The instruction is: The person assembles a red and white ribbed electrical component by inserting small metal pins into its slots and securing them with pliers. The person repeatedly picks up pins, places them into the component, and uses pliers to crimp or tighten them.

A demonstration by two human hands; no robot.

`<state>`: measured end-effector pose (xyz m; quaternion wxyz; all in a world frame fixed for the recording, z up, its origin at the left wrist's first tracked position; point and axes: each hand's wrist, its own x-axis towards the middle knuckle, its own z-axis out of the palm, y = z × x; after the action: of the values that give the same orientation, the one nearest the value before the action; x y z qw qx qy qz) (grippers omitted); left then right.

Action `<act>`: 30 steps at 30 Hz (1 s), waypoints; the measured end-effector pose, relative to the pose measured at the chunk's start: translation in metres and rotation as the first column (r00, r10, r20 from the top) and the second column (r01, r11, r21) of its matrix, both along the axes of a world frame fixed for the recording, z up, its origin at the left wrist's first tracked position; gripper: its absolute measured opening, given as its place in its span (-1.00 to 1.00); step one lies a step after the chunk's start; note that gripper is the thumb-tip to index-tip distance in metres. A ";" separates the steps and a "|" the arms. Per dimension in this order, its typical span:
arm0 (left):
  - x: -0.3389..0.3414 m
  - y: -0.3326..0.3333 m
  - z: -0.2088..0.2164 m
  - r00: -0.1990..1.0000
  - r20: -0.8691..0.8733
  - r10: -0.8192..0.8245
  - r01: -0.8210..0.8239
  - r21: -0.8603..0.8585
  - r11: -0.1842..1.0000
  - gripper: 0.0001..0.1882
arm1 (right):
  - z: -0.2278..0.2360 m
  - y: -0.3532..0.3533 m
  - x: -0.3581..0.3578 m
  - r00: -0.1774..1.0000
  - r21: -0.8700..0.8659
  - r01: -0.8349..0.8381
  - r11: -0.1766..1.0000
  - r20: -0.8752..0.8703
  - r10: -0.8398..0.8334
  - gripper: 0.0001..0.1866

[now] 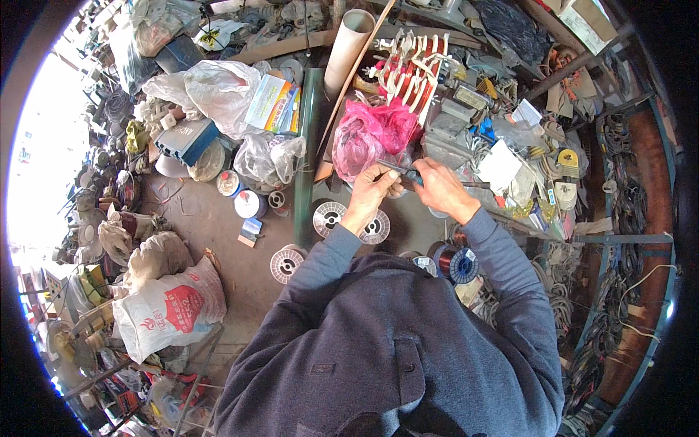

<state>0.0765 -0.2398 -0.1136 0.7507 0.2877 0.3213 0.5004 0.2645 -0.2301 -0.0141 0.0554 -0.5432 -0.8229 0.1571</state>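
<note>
Over the middle of the bench, my left hand [373, 192] and my right hand [441, 189] are close together. Between them is a slim dark metal tool [394, 167], its exact kind hard to make out. The fingers of my left hand pinch it near one end, and my right hand is closed around its thicker dark part. A thin dark rod [478, 185] shows to the right of my right hand; whether it joins the tool is hidden. Just beyond my hands lies a crumpled pink plastic bag [373, 131].
Wire spools [289, 263] stand left of my forearm, and a copper-wire spool [463, 265] near my right elbow. A cardboard tube [349, 47] leans at the back. White-wrapped red strips [416, 69] lie behind the pink bag. A stuffed white sack [175, 306] sits left.
</note>
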 end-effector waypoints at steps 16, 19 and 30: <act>0.002 0.001 -0.003 0.999 -0.035 0.000 0.001 0.027 1.000 -0.85 | 0.004 -0.002 0.000 1.000 0.004 0.010 1.000 -0.003 -0.010 -0.64; 0.003 0.001 -0.004 1.000 -0.008 -0.001 0.001 -0.003 1.000 -0.85 | 0.004 -0.002 0.000 1.000 -0.007 0.014 1.000 -0.005 -0.014 -0.63; 0.001 0.001 -0.002 1.000 -0.009 0.004 -0.004 0.004 1.000 -0.84 | 0.004 -0.001 -0.001 1.000 0.010 0.005 1.000 0.024 -0.005 -0.62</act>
<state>0.0775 -0.2389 -0.1155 0.7478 0.2908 0.3245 0.5010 0.2631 -0.2316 -0.0097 0.0485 -0.5468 -0.8230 0.1461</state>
